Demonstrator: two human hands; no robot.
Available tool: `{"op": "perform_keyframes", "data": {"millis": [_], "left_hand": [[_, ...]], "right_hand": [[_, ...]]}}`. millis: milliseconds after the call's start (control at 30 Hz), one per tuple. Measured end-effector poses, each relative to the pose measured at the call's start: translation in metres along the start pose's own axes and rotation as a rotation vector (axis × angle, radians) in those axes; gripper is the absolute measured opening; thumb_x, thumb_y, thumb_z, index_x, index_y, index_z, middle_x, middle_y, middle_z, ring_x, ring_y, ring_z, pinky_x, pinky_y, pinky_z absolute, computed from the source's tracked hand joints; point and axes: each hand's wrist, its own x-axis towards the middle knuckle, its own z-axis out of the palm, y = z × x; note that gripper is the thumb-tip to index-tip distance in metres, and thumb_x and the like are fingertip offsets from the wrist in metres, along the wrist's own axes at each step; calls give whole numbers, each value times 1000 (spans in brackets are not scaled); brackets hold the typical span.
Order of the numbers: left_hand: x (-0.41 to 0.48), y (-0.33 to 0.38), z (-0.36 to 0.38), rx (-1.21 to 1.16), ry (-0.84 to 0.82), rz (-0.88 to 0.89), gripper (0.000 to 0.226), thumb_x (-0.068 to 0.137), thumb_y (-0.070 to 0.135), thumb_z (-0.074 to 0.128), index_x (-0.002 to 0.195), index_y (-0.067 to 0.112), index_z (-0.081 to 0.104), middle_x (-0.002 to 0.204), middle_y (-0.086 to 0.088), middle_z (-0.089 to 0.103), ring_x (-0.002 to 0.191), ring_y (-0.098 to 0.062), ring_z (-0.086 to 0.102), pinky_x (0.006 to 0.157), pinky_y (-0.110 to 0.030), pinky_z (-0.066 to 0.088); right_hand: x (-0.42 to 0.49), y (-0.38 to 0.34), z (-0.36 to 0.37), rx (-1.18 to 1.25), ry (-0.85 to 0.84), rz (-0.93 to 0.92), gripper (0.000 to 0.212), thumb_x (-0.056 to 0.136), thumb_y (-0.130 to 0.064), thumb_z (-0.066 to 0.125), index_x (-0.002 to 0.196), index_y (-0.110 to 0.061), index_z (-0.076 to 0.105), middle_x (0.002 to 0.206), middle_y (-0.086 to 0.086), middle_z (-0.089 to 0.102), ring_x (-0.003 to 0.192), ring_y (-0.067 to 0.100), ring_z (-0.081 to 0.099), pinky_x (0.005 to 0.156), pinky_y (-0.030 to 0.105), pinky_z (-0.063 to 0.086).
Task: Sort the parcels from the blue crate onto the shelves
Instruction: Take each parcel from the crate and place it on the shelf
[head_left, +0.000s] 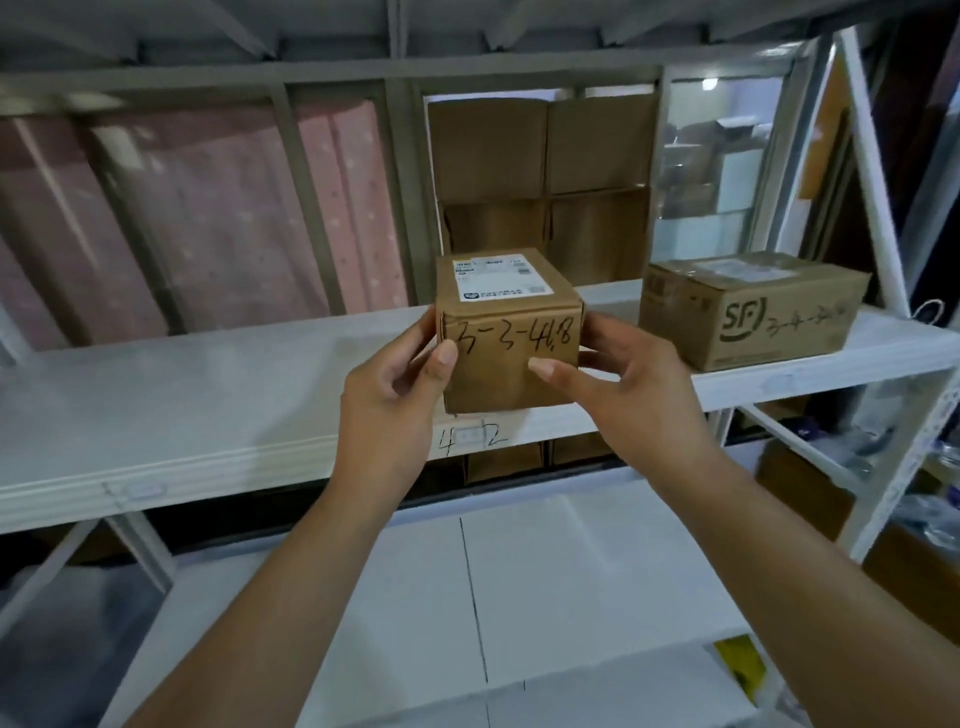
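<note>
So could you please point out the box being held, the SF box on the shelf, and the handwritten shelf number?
held box (511, 358), head view, front face with handwriting.
SF box (779, 322), head view, front face right of logo.
shelf number (470, 439), head view, marking on shelf's front edge.

The white shelf (218, 405) is the landmark. Its whole left stretch lies bare, open from the front edge back to the slanted grey struts (306, 208) behind it. At its middle front the small cardboard box (509, 332) fills the way, gripped between the left hand (395, 384) and right hand (623, 379). On its right end the SF box (748, 312) sits, with a narrow gap between the two boxes. Behind its middle, stacked brown cartons (540, 176) wall off the back. Below it, a lower white shelf (571, 566) is bare.
</note>
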Motion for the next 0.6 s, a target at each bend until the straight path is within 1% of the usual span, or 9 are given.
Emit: {"op": "perform_keyframes", "data": {"millis": [67, 167, 233, 300, 333, 400, 500, 533, 600], "left_hand": [[7, -6, 0, 2, 41, -26, 40, 103, 39, 63, 142, 35, 67, 127, 24, 75, 125, -2, 67, 107, -36, 57], [17, -18, -4, 10, 92, -98, 37, 105, 33, 61, 142, 34, 67, 126, 23, 75, 123, 2, 66, 107, -34, 57], [23, -26, -8, -95, 73, -185, 36, 108, 27, 58, 144, 30, 66, 131, 15, 75, 130, -8, 65, 111, -39, 54], [28, -33, -11, -343, 72, -284, 36, 110, 23, 53, 143, 20, 66, 134, 2, 75, 132, -20, 66, 113, -44, 52], [30, -34, -12, -462, 95, -334, 36, 111, 25, 51, 141, 15, 67, 133, -2, 75, 131, -24, 67, 113, -45, 52], [35, -38, -14, -591, 137, -410, 39, 111, 33, 47, 135, 12, 70, 128, -4, 78, 129, -26, 68, 111, -44, 53], [41, -45, -17, -617, 149, -461, 46, 111, 45, 43, 125, 14, 73, 119, 0, 81, 123, -24, 70, 108, -43, 54], [42, -49, -18, -611, 151, -466, 47, 111, 46, 43, 124, 14, 74, 118, 0, 81, 123, -24, 71, 107, -43, 55], [43, -54, -19, -604, 152, -465, 47, 111, 47, 43, 124, 14, 74, 119, -1, 81, 123, -25, 71, 106, -44, 55]], "right_hand": [[16, 6, 5, 15, -49, -1, 51, 94, -41, 79, 143, -38, 66, 132, -21, 75, 123, 7, 70, 110, 48, 57], [36, 14, 19, 45, -104, 11, 49, 95, -39, 78, 142, -38, 67, 133, -21, 75, 124, 7, 69, 111, 45, 56], [44, 19, 30, 77, -129, 26, 46, 96, -38, 77, 141, -37, 69, 132, -22, 75, 123, 6, 69, 112, 44, 56], [49, 24, 39, 195, -149, 76, 40, 97, -46, 74, 136, -36, 73, 130, -19, 77, 127, 10, 68, 115, 48, 53], [51, 25, 43, 295, -156, 135, 37, 98, -54, 69, 130, -35, 76, 128, -17, 77, 130, 12, 67, 118, 49, 50], [54, 23, 48, 496, -165, 292, 44, 102, -65, 52, 122, -33, 75, 121, -16, 76, 131, 17, 63, 123, 49, 44], [59, 26, 51, 594, -165, 409, 63, 105, -69, 34, 142, -27, 64, 127, -8, 69, 127, 23, 60, 123, 51, 40], [60, 28, 52, 593, -163, 418, 63, 106, -69, 32, 140, -27, 64, 126, -8, 70, 126, 24, 60, 122, 51, 41], [62, 31, 55, 584, -157, 431, 58, 106, -69, 32, 120, -28, 70, 117, -9, 73, 124, 26, 63, 120, 50, 43]]}}
